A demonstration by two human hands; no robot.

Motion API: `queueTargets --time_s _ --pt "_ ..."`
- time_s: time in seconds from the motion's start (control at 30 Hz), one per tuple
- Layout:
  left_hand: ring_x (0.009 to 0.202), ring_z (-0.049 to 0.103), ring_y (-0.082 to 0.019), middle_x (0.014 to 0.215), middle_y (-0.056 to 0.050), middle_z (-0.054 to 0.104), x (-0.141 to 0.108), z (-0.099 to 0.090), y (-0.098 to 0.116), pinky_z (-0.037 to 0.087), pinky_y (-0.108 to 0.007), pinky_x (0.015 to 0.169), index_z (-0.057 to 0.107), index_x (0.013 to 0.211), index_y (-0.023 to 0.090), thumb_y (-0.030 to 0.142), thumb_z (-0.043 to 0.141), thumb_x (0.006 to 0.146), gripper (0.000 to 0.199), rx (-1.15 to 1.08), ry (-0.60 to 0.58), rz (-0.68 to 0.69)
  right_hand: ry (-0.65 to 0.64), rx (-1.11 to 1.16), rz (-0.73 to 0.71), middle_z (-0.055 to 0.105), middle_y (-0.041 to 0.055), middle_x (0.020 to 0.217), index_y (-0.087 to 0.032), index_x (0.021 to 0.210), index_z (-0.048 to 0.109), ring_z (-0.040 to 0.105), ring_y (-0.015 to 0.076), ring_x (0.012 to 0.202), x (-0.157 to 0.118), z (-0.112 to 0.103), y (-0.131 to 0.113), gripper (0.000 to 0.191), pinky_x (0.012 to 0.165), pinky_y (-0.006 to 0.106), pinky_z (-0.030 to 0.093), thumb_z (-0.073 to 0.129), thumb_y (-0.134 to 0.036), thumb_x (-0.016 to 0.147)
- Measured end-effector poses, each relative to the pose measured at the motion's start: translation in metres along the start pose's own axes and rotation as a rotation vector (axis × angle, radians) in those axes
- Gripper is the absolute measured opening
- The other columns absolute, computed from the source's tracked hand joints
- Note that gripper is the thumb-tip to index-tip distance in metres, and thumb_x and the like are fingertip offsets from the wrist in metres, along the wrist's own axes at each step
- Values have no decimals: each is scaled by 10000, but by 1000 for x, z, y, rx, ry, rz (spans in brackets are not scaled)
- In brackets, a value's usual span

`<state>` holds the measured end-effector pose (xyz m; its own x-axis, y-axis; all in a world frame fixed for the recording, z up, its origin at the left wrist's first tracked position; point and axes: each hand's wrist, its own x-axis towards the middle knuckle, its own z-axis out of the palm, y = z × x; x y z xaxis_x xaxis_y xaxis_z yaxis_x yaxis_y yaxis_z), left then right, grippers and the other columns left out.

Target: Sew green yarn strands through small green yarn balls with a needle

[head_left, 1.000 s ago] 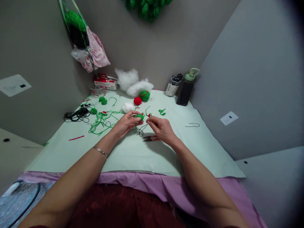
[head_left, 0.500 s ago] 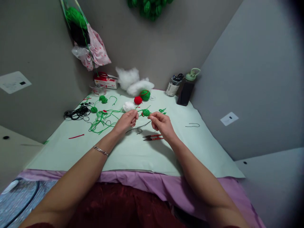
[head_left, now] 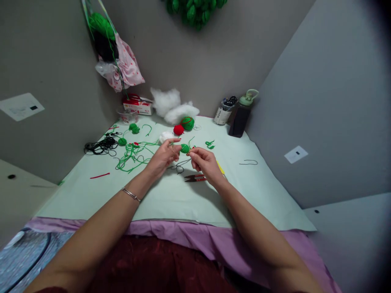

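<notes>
Red-handled dark-bladed snips (head_left: 195, 178) beside right hand (head_left: 209, 163), could nick it if it dips; loose thin black thread (head_left: 179, 167) may snag; left hand (head_left: 165, 158) loosely spread, right pinching small green yarn ball (head_left: 185, 148) between them, one-sided grip could slip

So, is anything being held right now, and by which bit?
A small green crocheted piece: the right hand pinches it near its right edge. The left hand is at its left side; whether it grips can't be told.
</notes>
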<state>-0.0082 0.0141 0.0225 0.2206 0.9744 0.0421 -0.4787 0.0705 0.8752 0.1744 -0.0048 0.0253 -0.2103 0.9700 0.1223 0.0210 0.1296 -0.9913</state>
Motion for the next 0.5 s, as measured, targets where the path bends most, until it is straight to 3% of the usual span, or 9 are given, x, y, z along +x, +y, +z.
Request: queueTargets --time_s 0.1,0.2,0.3,0.5 --pt "813 618 -114 928 -16 679 -2 3 -7 515 -243 812 715 1002 169 333 863 730 350 94 -75 11 -41 -12 10 550 -40 574 -197 904 670 415 90 483 1 -1 3 356 482 236 341 689 -545 831" --pt "960 654 -162 978 -36 712 -2 3 -7 487 -315 994 739 1017 175 329 854 741 337 83 -86 32 -25 -71 -75 593 -2 732 -200 933 726 457 101 574 5 -6 8 335 536 252 376 717 -514 816" --pt "1013 665 -175 1019 -39 727 -2 3 -5 474 -342 1042 748 1052 193 308 857 741 348 69 -94 20 19 -163 -161 563 18 826 -210 947 772 474 116 649 8 -11 13 282 566 261 383 716 -462 834" --pt "1036 672 -199 1050 -52 737 0 -1 -5 515 -347 989 766 1054 208 306 857 740 342 104 -91 35 -62 -205 -154 511 9 798 -216 1003 786 446 119 648 7 -18 12 281 567 265 373 678 -437 869"
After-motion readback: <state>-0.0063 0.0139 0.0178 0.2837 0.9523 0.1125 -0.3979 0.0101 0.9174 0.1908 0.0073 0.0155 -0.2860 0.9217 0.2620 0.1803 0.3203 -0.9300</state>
